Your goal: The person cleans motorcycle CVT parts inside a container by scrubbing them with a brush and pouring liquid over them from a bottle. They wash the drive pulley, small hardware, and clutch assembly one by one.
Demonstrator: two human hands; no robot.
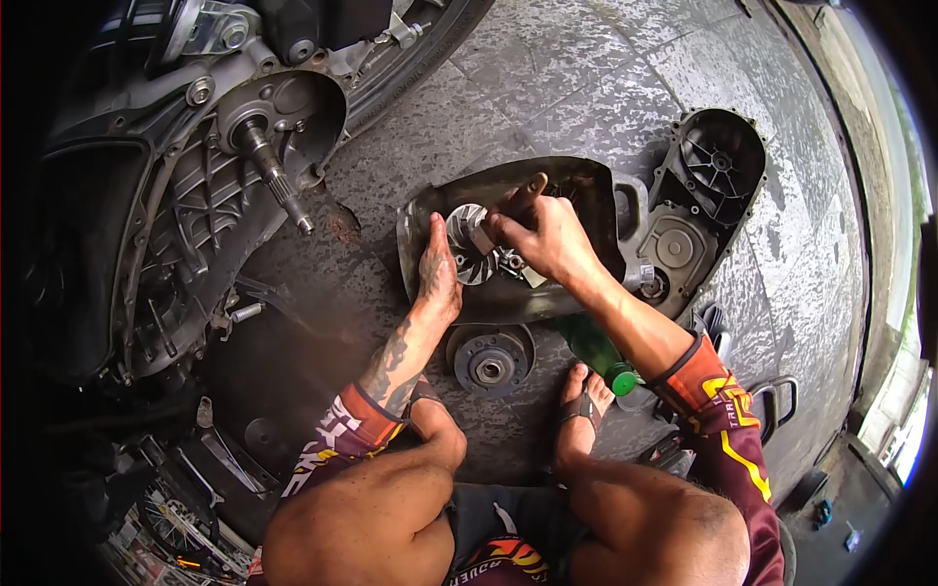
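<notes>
My left hand (440,269) grips the side of a finned metal pulley disc (471,271) and holds it on edge over a cut-open plastic jerrycan (420,293). In my right hand (552,239) is a brush with a brown handle (531,188), fingers closed round it. Its flat end lies against or just in front of the disc's face; exact contact is hard to make out. Small metal parts (511,261) show below the brush, partly covered by my right hand. Right of the hands, the jerrycan's interior is dark.
A round clutch-like part (489,366) and a green bottle (596,352) lie between the jerrycan and my feet. An engine cover (708,195) rests to the right. At left, an opened scooter engine (186,195) has a bare splined shaft (272,176). Tools (176,508) fill the lower left.
</notes>
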